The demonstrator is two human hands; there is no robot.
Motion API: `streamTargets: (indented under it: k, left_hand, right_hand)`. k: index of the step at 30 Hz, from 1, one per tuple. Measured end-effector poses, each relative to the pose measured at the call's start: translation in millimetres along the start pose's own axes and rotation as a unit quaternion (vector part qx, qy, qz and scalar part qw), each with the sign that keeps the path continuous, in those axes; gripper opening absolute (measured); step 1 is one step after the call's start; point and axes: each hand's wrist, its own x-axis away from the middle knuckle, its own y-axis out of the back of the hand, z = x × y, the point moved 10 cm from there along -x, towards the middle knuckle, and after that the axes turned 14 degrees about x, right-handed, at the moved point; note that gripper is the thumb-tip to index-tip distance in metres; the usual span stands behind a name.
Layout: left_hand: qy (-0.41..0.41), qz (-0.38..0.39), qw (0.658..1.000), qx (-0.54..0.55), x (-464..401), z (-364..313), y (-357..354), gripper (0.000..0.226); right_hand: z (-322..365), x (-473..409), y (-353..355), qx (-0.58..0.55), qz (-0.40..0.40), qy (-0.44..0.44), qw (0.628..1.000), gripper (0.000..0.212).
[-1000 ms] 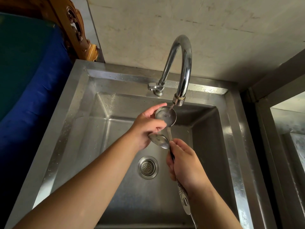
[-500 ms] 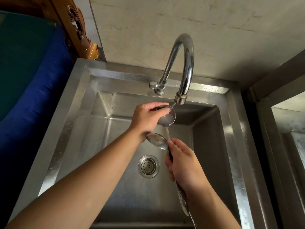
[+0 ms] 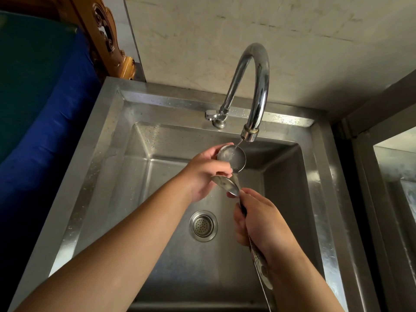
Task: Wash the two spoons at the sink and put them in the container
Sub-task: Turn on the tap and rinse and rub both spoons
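Steel, 2 wet spoons (image 3: 231, 157), round bowls under faucet (image 3: 249, 91)

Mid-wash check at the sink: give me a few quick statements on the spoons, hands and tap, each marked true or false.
1. The upper spoon bowl sits under the faucet spout, catching a thin stream. True.
2. The left hand rests on the faucet handle. False: it is at the spoon bowls.
3. The right hand grips the spoon handles. True.
4. The lower spoon bowl lies on the drain strainer. False: it is held above the basin.
5. A container stands inside the sink. False: none is visible.
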Motion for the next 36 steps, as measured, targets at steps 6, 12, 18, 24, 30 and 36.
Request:
streamTargets:
  k: [6,12,18,24,30,36]
  left_hand:
    - [-0.025,-0.056,0.998,0.008,-8.8,0.9,4.7,0.050]
    - [-0.073,-0.088,0.992,-0.047,-5.1,-27.3,2.0,0.027]
    - [-0.081,-0.102,0.991,-0.021,1.7,-44.4,-4.6,0.011]
    - [-0.085,-0.005,0.995,-0.060,8.7,-34.8,-15.8,0.040]
    - [-0.057,0.039,0.998,-0.005,10.3,-12.3,-9.8,0.058]
    - [-0.072,-0.060,0.996,-0.001,-1.1,-8.5,7.8,0.047]
  right_hand:
    - [-1.4,7.2,-3.6,0.013,-0.008,0.003,1.000,0.037]
    - [9.8,12.5,-4.8,0.048,-0.006,0.042,0.998,0.027]
    - [22.0,14.6,-0.6,-0.024,0.004,0.037,0.999,0.032]
    - [20.8,14.7,1.5,-0.051,0.007,0.019,0.999,0.030]
    - [7.0,15.4,-4.5,-0.059,0.014,-0.009,0.998,0.034]
    - [3.8,19.3,-13.7,-0.050,0.024,0.002,0.998,0.035]
